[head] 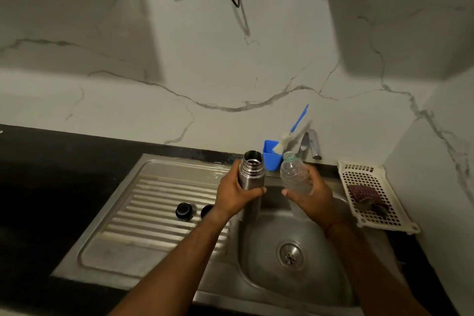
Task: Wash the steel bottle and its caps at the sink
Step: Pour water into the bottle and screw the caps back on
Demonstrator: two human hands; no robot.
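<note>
Above the round steel sink basin (259,259), my left hand (234,196) clamps its fingers (261,190) round the uncapped cylindrical steel bottle (251,172). My right hand (311,196) grips a clear plastic bottle (295,177). Two black round caps (184,211) lie at eight o'clock; washing seems barely begun.

2 caps (184,211) on drainboard (143,246), left of basin (269,277); basket (369,179) at right

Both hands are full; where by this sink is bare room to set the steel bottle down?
Free: the drainboard left of the caps, and the basin around the drain. Crowded: the back rim by blue cup and tap.
</note>
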